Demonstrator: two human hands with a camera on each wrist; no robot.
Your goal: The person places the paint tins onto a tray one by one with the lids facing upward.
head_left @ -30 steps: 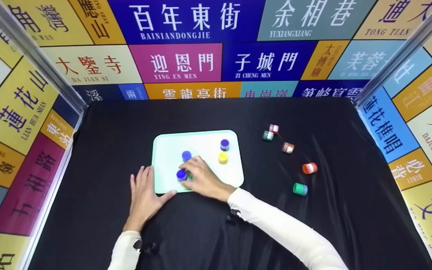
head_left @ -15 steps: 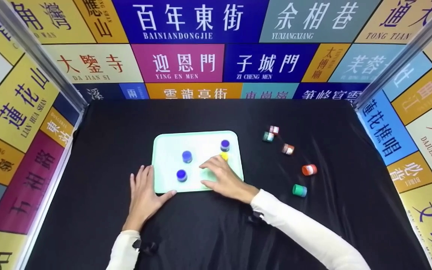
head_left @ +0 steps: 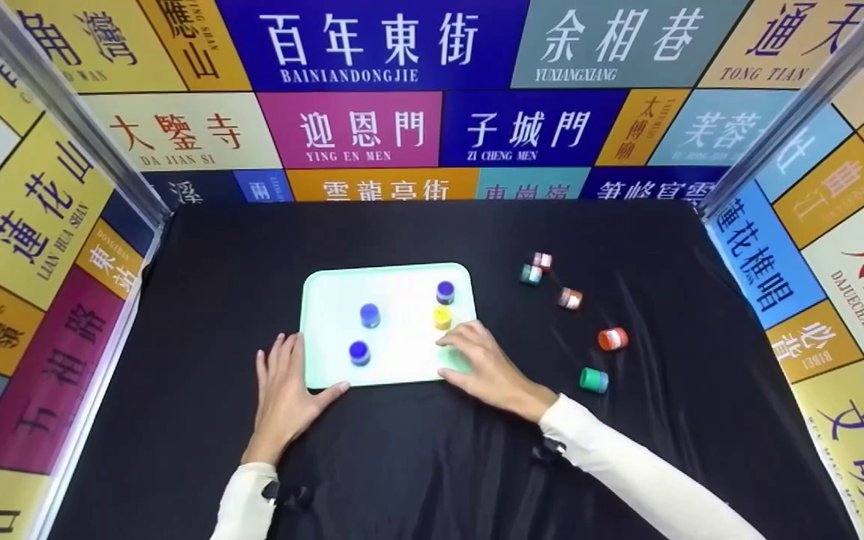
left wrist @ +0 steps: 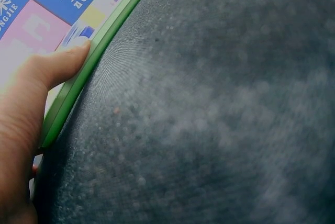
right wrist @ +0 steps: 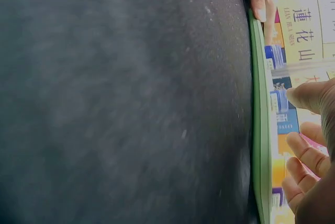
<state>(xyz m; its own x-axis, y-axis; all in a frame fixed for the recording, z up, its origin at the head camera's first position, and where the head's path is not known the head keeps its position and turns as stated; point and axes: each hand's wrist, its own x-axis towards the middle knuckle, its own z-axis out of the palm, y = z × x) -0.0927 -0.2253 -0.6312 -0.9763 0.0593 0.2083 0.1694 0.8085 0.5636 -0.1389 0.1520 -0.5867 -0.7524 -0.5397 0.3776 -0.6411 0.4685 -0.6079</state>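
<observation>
The pale green-rimmed tray [head_left: 402, 330] lies on the black cloth. My left hand [head_left: 282, 397] rests at its near left corner, straight fingers along the left side and thumb on the front rim. My right hand [head_left: 488, 371] hovers about the near right corner, fingers relaxed and apart, with nothing held. On the tray stand small paint jars: a blue-lidded jar [head_left: 370, 315], a darker blue-lidded jar [head_left: 359, 353] nearer the front, a purple-lidded jar [head_left: 445, 292] at the back right, and a yellow jar [head_left: 442, 318] in front of that one, nearest my right hand.
Right of the tray, several jars lie on the cloth: a green jar [head_left: 594, 380], an orange-red jar [head_left: 613, 339], a brown jar [head_left: 571, 298], a dark green jar [head_left: 530, 274] and a red jar [head_left: 542, 262]. Sign-covered walls [head_left: 349, 127] enclose the table.
My right hand has let go of the darker blue-lidded jar, leaving it standing on the tray, and has moved right to the tray's right side. The left hand has stayed put.
</observation>
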